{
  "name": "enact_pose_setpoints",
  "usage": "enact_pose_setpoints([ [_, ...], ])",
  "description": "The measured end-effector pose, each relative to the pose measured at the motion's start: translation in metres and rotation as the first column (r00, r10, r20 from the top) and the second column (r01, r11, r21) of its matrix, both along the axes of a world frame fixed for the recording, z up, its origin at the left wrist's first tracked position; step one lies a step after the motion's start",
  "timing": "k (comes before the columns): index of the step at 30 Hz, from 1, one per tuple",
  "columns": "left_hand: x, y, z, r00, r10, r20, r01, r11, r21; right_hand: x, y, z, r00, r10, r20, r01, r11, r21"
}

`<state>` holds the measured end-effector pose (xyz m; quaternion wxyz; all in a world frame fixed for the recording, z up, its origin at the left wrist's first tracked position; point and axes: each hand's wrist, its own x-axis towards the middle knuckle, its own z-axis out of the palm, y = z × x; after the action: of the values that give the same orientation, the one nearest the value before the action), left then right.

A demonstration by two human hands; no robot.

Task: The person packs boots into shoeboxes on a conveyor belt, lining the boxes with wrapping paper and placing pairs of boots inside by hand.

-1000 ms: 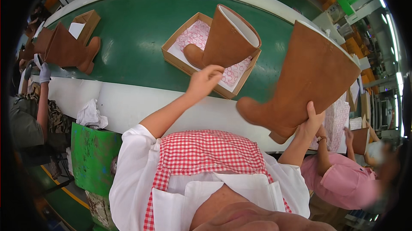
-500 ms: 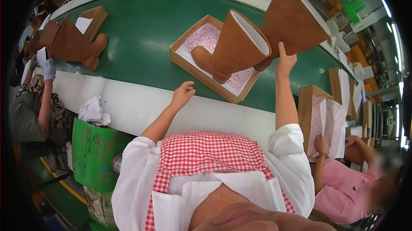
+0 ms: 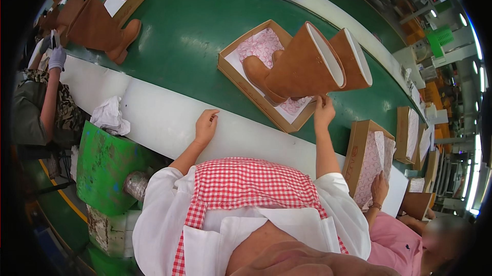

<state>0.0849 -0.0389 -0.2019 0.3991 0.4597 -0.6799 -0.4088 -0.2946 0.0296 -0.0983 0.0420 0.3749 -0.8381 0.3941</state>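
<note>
Desk: its green top (image 3: pixel 179 35) sweeps across the frame from upper left to right, and we see a white border (image 3: pixel 154 101) along its near edge.
Green equipment: a worn, scuffed green block (image 3: pixel 110 168) is at lower left, beside our white sleeve (image 3: pixel 164 199).
Co-worker in pink: at lower right, this person (image 3: pixel 392 240) has 1 hand on the patterned paper of a lined box (image 3: pixel 355 153).
2 tall brown boots: the pair (image 3: pixel 300 63) is right of centre in the upper half, side by side, toes to the left and shafts leaning right; the nearer partly hides the farther.
Open cardboard box: below the boots, this box (image 3: pixel 251 89) holds their feet and pink-patterned paper (image 3: pixel 259 45).
More brown boots: these (image 3: pixel 105 27) are at upper left, near a gloved co-worker (image 3: pixel 31 101).
White cloth: it lies crumpled (image 3: pixel 110 117) just above the green block.
Right hand: ours (image 3: pixel 324 113) has fingers drawn together at the box's right corner, below the boots; we cannot tell whether it grips anything.
Left hand: ours (image 3: pixel 206 125) is empty, fingers loosely bent, over the white border near the frame's centre.
</note>
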Motion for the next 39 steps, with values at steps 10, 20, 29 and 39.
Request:
enact_pose_setpoints([
  [10,-0.011,-0.004,0.01,0.984,-0.052,0.168,0.103,0.945,-0.31,0.152,-0.074,0.001,0.662,0.637,-0.394,-0.56,0.771,0.304],
  [20,0.0,-0.006,0.007,0.989,-0.071,0.13,0.114,0.926,-0.36,0.096,-0.101,-0.03,0.722,0.681,-0.122,-0.469,0.612,0.637],
  [29,0.001,-0.005,0.004,0.986,-0.074,0.148,0.119,0.938,-0.325,-0.034,-0.05,-0.038,0.855,0.466,-0.227,-0.182,0.68,0.71],
  [39,-0.007,-0.004,0.004,0.986,-0.08,0.144,0.125,0.934,-0.336,-0.154,-0.008,-0.043,0.937,0.186,-0.295,0.139,0.576,0.806],
])
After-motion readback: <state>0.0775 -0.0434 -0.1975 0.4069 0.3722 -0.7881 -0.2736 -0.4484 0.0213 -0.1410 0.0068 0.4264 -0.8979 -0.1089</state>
